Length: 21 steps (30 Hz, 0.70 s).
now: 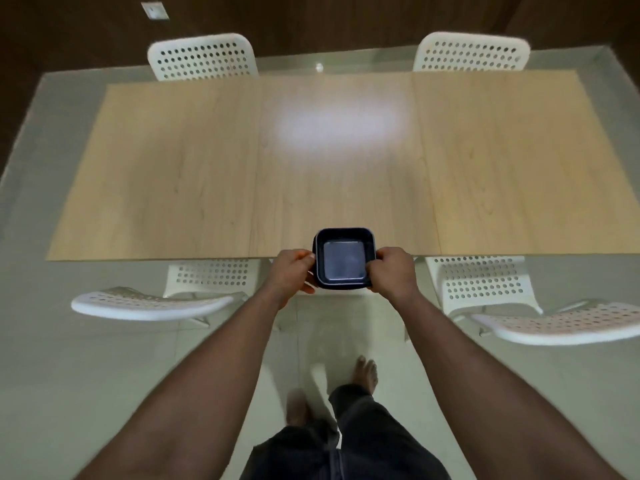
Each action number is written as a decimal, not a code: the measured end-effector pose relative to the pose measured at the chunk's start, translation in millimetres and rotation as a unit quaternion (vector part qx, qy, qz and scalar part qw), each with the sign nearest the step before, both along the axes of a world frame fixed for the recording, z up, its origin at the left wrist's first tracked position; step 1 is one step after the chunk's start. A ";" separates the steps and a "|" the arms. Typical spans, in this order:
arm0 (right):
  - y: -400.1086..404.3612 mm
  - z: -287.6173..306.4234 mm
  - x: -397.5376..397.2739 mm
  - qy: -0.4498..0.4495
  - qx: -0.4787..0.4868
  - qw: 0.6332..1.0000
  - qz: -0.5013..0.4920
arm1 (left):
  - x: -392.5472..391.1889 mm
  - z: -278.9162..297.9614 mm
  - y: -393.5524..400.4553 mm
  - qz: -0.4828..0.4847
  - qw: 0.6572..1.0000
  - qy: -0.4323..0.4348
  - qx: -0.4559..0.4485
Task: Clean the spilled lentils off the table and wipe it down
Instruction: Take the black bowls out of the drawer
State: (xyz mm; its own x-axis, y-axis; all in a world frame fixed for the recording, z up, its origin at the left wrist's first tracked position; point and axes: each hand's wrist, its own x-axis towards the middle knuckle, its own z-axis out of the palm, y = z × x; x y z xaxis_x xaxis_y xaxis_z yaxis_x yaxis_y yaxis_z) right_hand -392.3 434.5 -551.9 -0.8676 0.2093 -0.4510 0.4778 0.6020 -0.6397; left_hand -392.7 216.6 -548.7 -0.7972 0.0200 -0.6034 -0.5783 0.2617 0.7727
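Head view: left hand (292,271) and right hand (393,270) each grip a side of the dark square plastic container (344,259), held level over the near edge of the light wooden table (173,174), probably to catch swept lentils. No lentils are discernible on the table.

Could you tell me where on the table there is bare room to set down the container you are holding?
The wooden table shows bare from its near edge to the two far chairs. No lentils show. The only busy spot is mid near edge, where the left hand and right hand hold the dark square container.
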 end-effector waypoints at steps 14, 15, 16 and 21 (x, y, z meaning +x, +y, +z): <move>11.4 77.2 -116.4 0.092 0.100 0.987 0.082 | -111.0 67.4 15.9 -0.054 0.985 0.102 -0.124; 8.7 75.7 -124.7 0.089 0.115 0.986 0.084 | -121.0 65.9 13.6 -0.057 0.984 0.107 -0.134; 4.2 72.3 -137.3 0.085 0.123 0.986 0.081 | -135.0 63.3 9.8 -0.059 0.982 0.110 -0.142; -14.4 57.9 -184.8 0.079 0.127 0.987 0.061 | -184.7 50.5 -2.7 -0.057 0.982 0.101 -0.147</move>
State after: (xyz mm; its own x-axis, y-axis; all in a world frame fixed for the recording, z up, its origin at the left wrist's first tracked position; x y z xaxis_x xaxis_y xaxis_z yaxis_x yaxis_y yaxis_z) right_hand -577.1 420.2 -494.0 -0.9490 0.1870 -0.2540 0.2973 0.7992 -0.5224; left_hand -577.3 213.9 -498.1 -0.9041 -0.0344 -0.4258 -0.3742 0.5449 0.7504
